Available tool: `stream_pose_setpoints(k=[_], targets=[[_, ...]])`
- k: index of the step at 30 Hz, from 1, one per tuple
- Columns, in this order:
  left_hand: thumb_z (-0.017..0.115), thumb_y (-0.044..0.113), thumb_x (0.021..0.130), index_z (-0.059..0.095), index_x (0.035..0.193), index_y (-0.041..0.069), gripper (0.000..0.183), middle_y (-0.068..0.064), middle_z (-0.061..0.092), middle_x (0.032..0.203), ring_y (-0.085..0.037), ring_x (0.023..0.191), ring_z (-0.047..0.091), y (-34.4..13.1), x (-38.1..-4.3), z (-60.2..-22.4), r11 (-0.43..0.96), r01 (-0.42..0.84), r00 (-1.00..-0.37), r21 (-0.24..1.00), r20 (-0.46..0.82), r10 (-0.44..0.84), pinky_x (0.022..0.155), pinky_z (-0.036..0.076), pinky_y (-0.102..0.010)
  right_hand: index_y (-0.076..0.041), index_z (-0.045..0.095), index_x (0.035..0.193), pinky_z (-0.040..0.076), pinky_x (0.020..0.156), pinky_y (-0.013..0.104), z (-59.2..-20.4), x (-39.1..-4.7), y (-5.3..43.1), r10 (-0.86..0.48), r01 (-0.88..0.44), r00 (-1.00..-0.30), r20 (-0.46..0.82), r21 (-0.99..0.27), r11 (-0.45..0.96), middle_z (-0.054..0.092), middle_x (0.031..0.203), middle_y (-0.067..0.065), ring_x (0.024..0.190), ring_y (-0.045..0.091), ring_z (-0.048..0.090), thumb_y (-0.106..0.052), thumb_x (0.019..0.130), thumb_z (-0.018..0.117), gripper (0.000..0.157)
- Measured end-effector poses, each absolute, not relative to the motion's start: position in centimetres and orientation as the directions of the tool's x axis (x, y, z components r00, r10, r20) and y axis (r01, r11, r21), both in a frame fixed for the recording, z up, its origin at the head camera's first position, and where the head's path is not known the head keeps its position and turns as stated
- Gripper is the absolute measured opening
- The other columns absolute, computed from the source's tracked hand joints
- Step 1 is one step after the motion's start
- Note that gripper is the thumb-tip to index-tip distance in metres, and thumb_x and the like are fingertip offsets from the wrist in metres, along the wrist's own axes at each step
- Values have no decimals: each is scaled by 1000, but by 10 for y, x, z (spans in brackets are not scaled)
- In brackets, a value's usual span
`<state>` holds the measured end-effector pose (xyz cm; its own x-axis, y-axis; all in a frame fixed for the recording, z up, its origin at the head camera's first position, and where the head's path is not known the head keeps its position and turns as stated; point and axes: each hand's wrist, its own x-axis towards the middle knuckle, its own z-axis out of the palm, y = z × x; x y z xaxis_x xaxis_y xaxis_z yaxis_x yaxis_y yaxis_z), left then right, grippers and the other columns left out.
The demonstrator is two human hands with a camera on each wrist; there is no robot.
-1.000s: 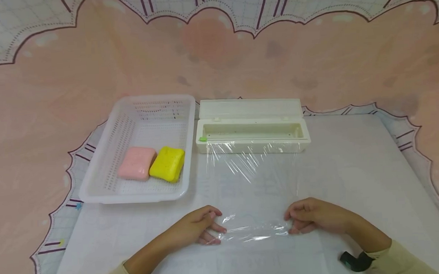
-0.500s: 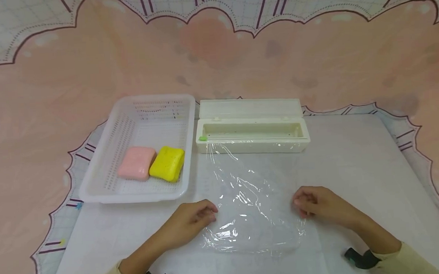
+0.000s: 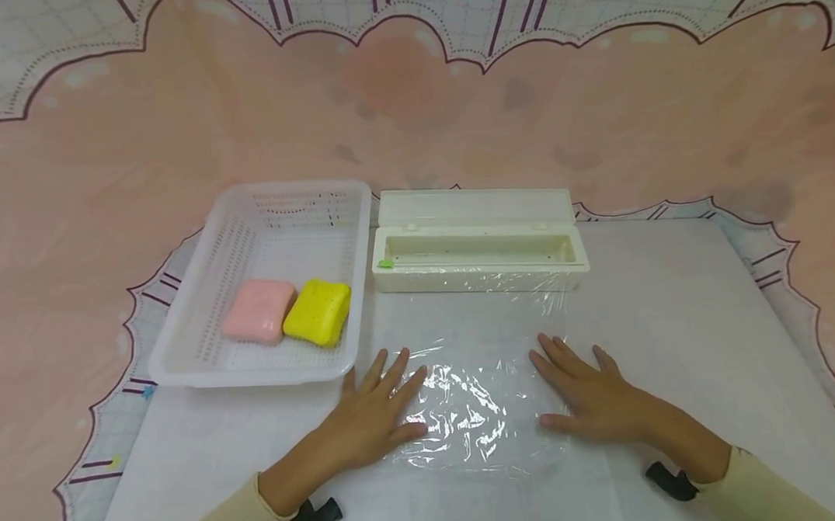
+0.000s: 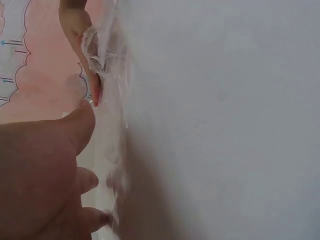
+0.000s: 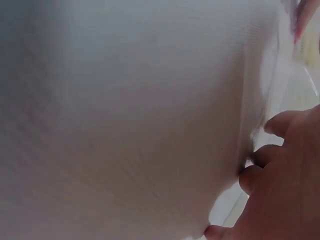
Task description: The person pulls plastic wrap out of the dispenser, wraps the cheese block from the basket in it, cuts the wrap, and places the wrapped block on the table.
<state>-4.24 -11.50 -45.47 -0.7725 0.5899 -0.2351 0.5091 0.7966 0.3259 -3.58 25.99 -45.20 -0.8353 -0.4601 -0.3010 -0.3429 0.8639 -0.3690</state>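
A crinkled sheet of clear plastic wrap [image 3: 476, 405] lies over the white table surface, stretching back to a cream wrap dispenser box [image 3: 481, 279] whose lid stands raised. My left hand [image 3: 371, 418] is spread on the left edge of the film, palm down. On the opposite edge my right hand [image 3: 591, 397] touches the film, its fingers likewise spread. In the left wrist view, bunched film [image 4: 95, 52] shows beside the far hand. The right wrist view has the fingertips [image 5: 252, 177] against the film's edge.
Left of the dispenser stands a white perforated basket [image 3: 254, 374] holding a pink soap-like block [image 3: 259, 310] and a yellow one [image 3: 318, 311]. A small green slider [image 3: 386, 264] sits at the dispenser's left end. Behind is a peach patterned cloth [image 3: 418, 120].
Both hands have let go of the film's near edge and now lie spread on its sides. The film, held taut before, has sunk onto the table and crinkled.
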Motion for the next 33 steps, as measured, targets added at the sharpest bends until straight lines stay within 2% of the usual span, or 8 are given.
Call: stream_pose_setpoints(k=[6, 12, 17, 21, 24, 27, 30, 33], targets=[[58, 65, 94, 21, 164, 27, 88, -8, -1, 173, -40, 159, -3, -122, -41, -452, 798, 526, -737, 293, -312, 600, 112, 13, -82, -24, 20, 164, 5, 111, 83, -459, -34, 263, -485, -429, -822, -299, -235, 872, 6, 174, 6, 159, 35, 12, -87, 82, 48, 108], [62, 64, 92, 22, 164, 27, 90, -7, 0, 173, -38, 159, -3, -123, -39, -450, 803, 534, -739, 267, -315, 596, 114, 14, -80, -25, 16, 165, 4, 109, 85, -461, -37, 266, -494, -454, -809, -319, -197, 869, 3, 174, 6, 159, 35, 11, -93, 75, 47, 117], [66, 59, 92, 38, 159, 25, 80, -9, 21, 171, -38, 157, 18, -125, -30, -429, 781, 600, -740, 171, -253, 624, 114, 30, -71, -26, 13, 165, 2, 108, 86, -460, -37, 266, -486, -439, -803, -345, -210, 874, 0, 174, 6, 159, 36, 8, -94, 72, 50, 121], [65, 51, 97, 55, 147, 24, 59, -5, 49, 157, -32, 145, 45, -134, -30, -378, 740, 625, -711, 248, -211, 671, 109, 46, -56, -24, 12, 165, 2, 108, 86, -459, -36, 266, -489, -437, -799, -349, -219, 872, -1, 174, 8, 159, 37, 5, -92, 73, 51, 121], [66, 41, 98, 63, 139, 21, 45, -1, 63, 143, -25, 133, 58, -148, -50, -336, 739, 584, -736, 336, -165, 657, 105, 51, -50, -22, 12, 165, 2, 107, 87, -458, -35, 266, -495, -440, -800, -341, -228, 868, -1, 173, 10, 158, 38, 5, -91, 74, 52, 121], [71, 30, 97, 66, 134, 16, 40, -3, 68, 135, -27, 128, 62, -165, -89, -305, 768, 517, -788, 378, -139, 599, 107, 49, -52, -21, 12, 165, 1, 106, 88, -458, -35, 266, -502, -441, -798, -332, -244, 864, -1, 173, 11, 158, 39, 5, -90, 74, 54, 121], [73, 25, 96, 67, 133, 15, 39, -5, 69, 133, -31, 128, 60, -181, -136, -290, 802, 465, -808, 376, -190, 558, 108, 46, -56, -23, 10, 165, -1, 106, 87, -459, -35, 266, -503, -438, -796, -336, -253, 862, -3, 173, 10, 158, 39, 3, -89, 74, 54, 121], [73, 25, 96, 69, 131, 18, 36, -5, 69, 133, -33, 130, 59, -194, -181, -291, 823, 447, -784, 351, -288, 549, 108, 46, -57, -24, 9, 165, -2, 106, 87, -462, -36, 266, -507, -442, -795, -332, -255, 860, -3, 173, 9, 158, 39, 3, -89, 74, 53, 121]])
